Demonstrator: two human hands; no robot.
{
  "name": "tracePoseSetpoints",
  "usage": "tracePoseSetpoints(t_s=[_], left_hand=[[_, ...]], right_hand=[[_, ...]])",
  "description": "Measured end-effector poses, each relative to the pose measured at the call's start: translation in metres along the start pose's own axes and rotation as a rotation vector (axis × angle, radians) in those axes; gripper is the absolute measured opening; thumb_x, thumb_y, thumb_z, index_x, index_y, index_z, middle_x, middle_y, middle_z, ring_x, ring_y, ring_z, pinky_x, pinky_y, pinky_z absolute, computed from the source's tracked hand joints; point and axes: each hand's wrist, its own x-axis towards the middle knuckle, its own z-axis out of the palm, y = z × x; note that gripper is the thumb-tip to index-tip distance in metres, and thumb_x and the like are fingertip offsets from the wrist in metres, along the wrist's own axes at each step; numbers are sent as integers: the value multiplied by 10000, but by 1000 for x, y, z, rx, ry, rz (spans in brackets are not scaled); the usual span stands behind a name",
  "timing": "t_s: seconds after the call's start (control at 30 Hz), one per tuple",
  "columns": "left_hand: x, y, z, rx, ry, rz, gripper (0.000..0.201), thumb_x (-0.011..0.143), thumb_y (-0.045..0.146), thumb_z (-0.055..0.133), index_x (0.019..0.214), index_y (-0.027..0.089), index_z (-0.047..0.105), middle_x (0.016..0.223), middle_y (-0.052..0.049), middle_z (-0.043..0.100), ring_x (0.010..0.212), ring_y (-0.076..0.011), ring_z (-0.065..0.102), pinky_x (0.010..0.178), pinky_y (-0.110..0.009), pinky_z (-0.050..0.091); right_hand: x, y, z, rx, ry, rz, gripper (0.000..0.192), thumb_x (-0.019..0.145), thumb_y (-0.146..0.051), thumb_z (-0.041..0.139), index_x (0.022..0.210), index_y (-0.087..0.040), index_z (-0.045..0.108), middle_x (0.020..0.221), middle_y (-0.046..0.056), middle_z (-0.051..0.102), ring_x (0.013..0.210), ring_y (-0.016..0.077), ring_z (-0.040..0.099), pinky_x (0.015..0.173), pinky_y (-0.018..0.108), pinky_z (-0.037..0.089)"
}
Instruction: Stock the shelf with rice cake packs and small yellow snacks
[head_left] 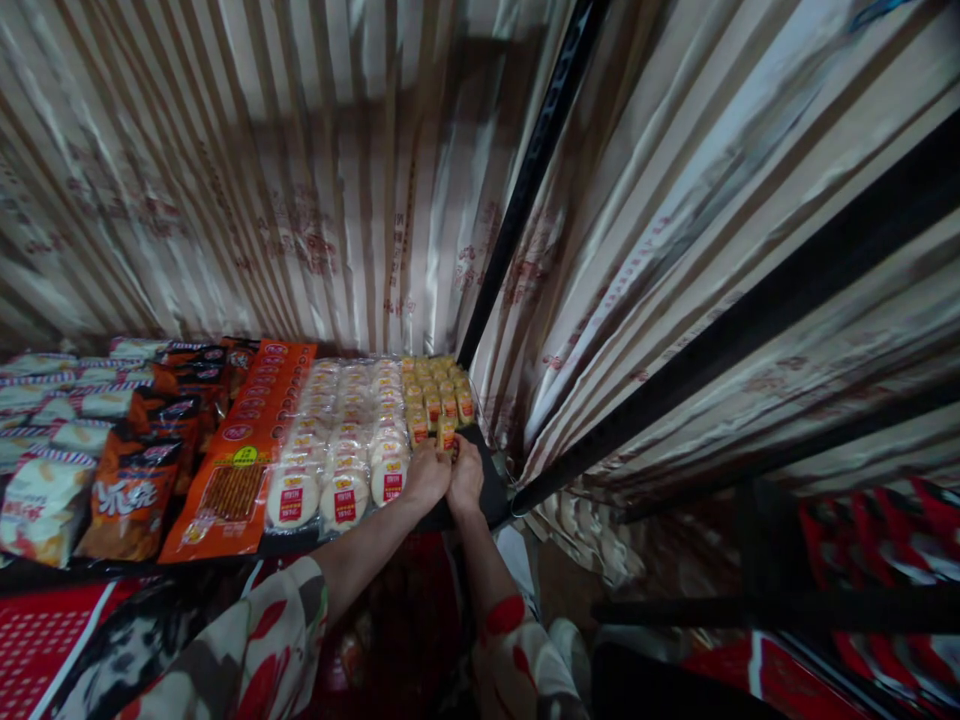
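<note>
Head view looks down on a dark shelf (487,495) packed with snacks, under striped paper or cardboard walls with faint red print too blurred to read. Both hands meet at the shelf's right front corner, at the near end of a block of small yellow packets (435,395). The left hand (425,475) and right hand (466,478) touch each other, fingers curled and pressed together on one small yellow packet (447,432) at the front of that block; whether they pinch it or only press on it cannot be told. That packet stands upright, its long axis running away from the person, like its neighbours.

Yellow packets run in rows toward the back wall. Just left of them lie clear bags of round white cakes (345,440), each cake with a red label whose writing is too small to read. Further left lies a long orange bag (240,450), pointing front to back, with a picture of brown sticks and a red oval logo. Beyond it are dark orange bags (139,480) with large white characters, then white bags (45,490). A black post (525,190) rises from the shelf's back right corner.
</note>
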Motion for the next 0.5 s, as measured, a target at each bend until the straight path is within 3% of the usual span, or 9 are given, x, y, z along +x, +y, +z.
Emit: tracePoseSetpoints(t_s=[0.1, 0.3, 0.5], left_hand=[[0, 4, -2, 6, -11, -40, 344, 919, 204, 385, 1152, 71, 601, 1212, -165, 620, 1148, -199, 567, 988, -252, 399], [2, 7, -6, -5, -20, -32, 319, 915, 178, 379, 1091, 88, 629, 1167, -158, 643, 1123, -200, 582, 982, -262, 412], [3, 4, -5, -24, -59, -11, 303, 880, 147, 416, 1110, 102, 608, 1151, -149, 646, 1109, -207, 584, 974, -277, 419]], right_hand=[[9, 1, 5, -18, -11, -5, 423, 814, -334, 441, 1196, -214, 578, 1053, 147, 617, 1006, 252, 546, 845, 333, 421], [19, -4, 15, -95, 1, -26, 431, 808, -289, 476, 1197, -128, 568, 1023, 134, 615, 983, 250, 548, 844, 339, 429], [24, 0, 24, -68, 21, -50, 416, 792, -263, 510, 1185, -151, 584, 1025, 122, 613, 985, 246, 545, 855, 333, 435]])
